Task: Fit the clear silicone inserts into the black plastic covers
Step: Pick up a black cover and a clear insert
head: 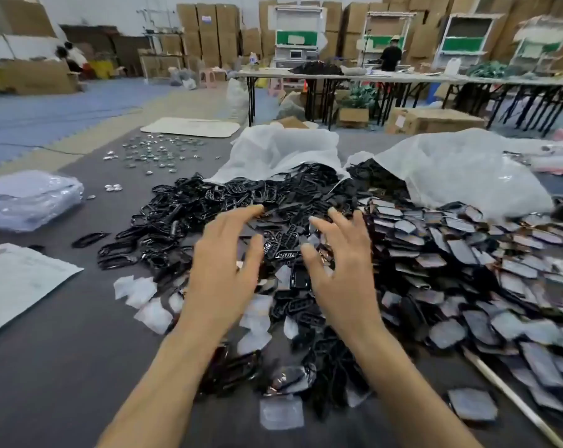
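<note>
A large heap of black plastic covers spreads across the dark floor mat in front of me. Clear silicone inserts lie scattered along its near left edge, and one more clear insert lies alone near the bottom centre. My left hand hovers over the heap with fingers spread and holds nothing. My right hand hovers beside it, fingers spread and slightly bent, also holding nothing. Between my hands lies a black cover with slots. To the right lies a pile of finished covers with inserts.
Two white plastic bags spill black parts behind the heap. Shiny round pieces dot the mat at the far left. A wrapped clear packet and a white sheet lie at left. A wooden stick lies at right. Tables and cartons stand behind.
</note>
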